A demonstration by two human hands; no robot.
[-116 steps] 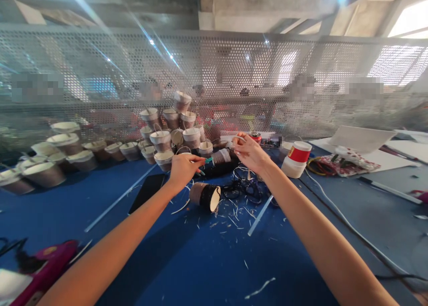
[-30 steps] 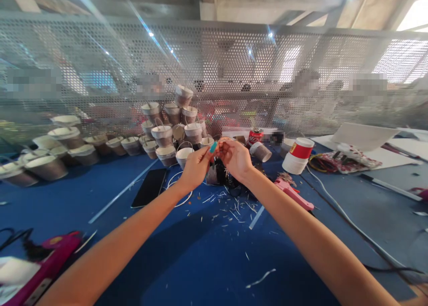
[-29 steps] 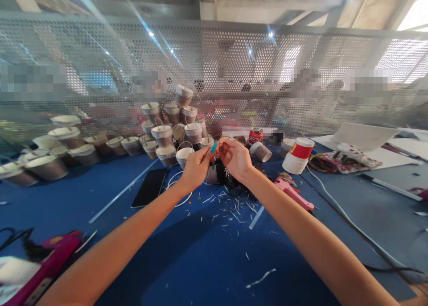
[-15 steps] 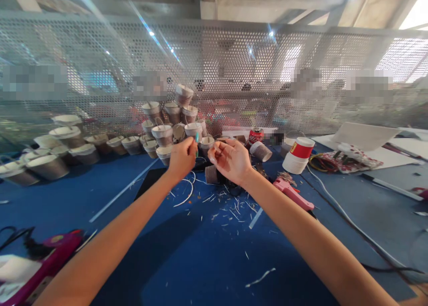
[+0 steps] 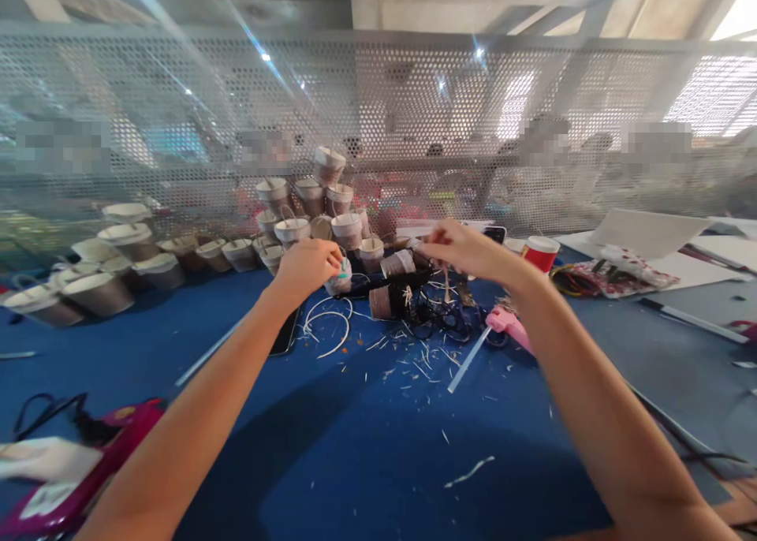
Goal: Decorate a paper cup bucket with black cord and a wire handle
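Teal piece [image 5: 343,270] mid-frame, hands now wider apart.
The left hand [image 5: 308,266] pinches it alone; beyond, right of centre, the right hand [image 5: 464,248] has moved beside a tipped cup [image 5: 398,264] (whether its fingers grip anything, I cannot tell).

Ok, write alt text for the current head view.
A left hand holding a small teal item and a right hand beside a tipped cup, both above a blue table. Stacked cups stand beyond; a pink tool lies right of centre.
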